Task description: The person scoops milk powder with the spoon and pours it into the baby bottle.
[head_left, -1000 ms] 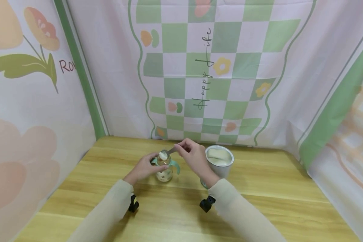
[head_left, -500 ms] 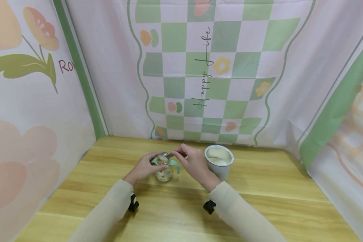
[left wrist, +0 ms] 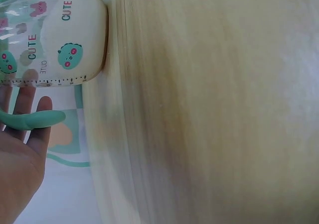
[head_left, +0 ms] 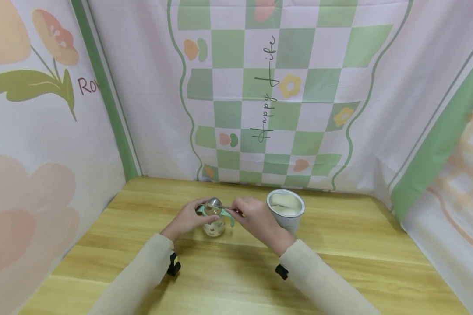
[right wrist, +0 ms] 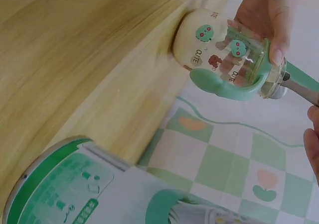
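Observation:
My left hand (head_left: pixel 190 217) grips a clear baby bottle (head_left: pixel 213 229) near its neck; the bottle stands upright on the table. In the left wrist view, cream-coloured contents fill the lower part of the bottle (left wrist: pixel 75 40), behind printed cartoon heads and the word CUTE. A green handle (right wrist: pixel 227 88) juts from its collar in the right wrist view. My right hand (head_left: pixel 256 218) pinches a metal spoon (head_left: pixel 214 202) by its handle, the rounded back of its bowl turned upward over the bottle's mouth. Close to my right hand stands a tin of pale powder (head_left: pixel 285 204).
The wooden table (head_left: pixel 228 280) runs back to a hanging green-and-white checkered cloth (head_left: pixel 256 113). Another printed cloth (head_left: pixel 43 140) hangs along the left side. Green print and a band mark the side of the tin (right wrist: pixel 114 184).
The spoon, heaped with white powder a second ago, has tipped over above the bottle's mouth. My right hand has rotated and shifted slightly down and right. My left hand has kept its place.

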### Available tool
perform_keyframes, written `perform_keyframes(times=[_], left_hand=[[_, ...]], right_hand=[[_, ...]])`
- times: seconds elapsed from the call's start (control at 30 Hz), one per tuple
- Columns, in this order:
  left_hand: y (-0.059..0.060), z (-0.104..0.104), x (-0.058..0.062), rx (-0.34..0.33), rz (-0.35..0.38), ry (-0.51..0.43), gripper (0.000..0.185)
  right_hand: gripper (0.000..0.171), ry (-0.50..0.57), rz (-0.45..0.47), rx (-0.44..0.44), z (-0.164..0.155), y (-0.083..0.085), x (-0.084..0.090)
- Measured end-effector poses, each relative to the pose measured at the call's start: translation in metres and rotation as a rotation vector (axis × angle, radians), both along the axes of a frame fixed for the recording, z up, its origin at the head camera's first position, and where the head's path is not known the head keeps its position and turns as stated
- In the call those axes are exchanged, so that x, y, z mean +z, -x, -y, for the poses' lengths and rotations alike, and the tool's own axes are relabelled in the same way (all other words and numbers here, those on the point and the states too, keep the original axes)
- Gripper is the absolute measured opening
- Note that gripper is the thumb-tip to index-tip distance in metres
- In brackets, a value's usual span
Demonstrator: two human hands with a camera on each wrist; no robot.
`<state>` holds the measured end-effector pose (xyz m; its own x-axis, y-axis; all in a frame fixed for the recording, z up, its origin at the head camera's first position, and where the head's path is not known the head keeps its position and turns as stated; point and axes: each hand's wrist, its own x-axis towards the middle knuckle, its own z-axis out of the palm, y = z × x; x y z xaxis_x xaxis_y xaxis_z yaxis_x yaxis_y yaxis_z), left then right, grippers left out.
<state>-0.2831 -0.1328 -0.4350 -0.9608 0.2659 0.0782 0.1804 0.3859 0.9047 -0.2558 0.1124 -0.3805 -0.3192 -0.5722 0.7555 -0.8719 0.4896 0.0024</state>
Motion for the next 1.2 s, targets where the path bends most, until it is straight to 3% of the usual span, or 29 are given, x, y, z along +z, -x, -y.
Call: perform_keyframes(times=[0.27, 0.57, 0.9, 1.07, 1.2], left_hand=[[-0.0009, 0.0007, -0.0002, -0.047, 0.036, -0.077, 0.073], [0.0005, 0.0007, -0.0027, -0.032, 0.033, -0.064, 0.071], [-0.0003, 0.0006, -0.0001, -0.048, 0.036, -0.072, 0.075], [-0.0008, -0.0002, 0.0007, -0.047, 0.029, -0.075, 0.076], [-0.0009, 0.0000, 0.0000, -0.028, 0.024, -0.067, 0.077]], right_hand=[[0.022, -0.066, -0.082, -0.013, -0.0043, -0.0041, -0.0045], [0.016, -0.093, -0.106, -0.031, -0.0048, -0.0073, -0.0079], [0.022, -0.045, -0.111, -0.023, -0.0035, -0.0062, -0.0059], [0.020, 0.011, -0.021, -0.011, -0.0035, -0.0054, -0.0046], [0.013, 0.096, 0.132, 0.002, -0.0037, -0.0042, -0.0019]])
